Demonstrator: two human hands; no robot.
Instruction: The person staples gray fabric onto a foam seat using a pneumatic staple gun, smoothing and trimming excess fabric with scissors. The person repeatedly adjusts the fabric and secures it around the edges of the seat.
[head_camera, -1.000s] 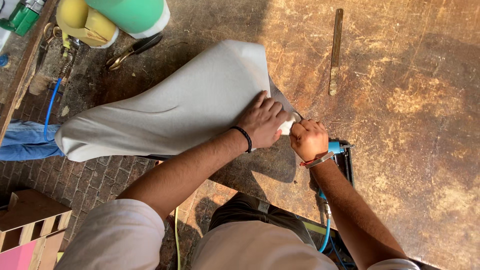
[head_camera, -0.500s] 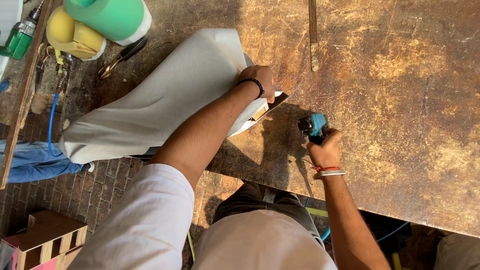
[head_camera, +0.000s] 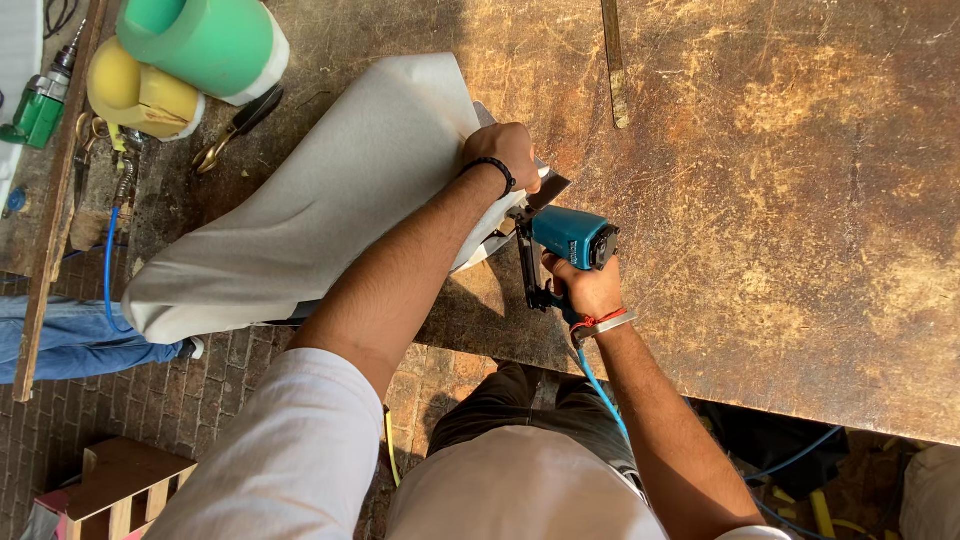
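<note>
My left hand (head_camera: 512, 155) presses its fingers down on the white cloth-covered piece (head_camera: 320, 210) lying on the table's (head_camera: 800, 200) left part. My right hand (head_camera: 585, 290) grips the blue staple gun (head_camera: 565, 240) just beside it.

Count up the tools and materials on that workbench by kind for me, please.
Teal staple guns, in the right hand: 1
White fabric-covered panels, under the left hand: 1
Foam rolls: 2, green and yellow
Scissors: 1
Green drills: 1
Metal strips: 1
Total: 7
</note>
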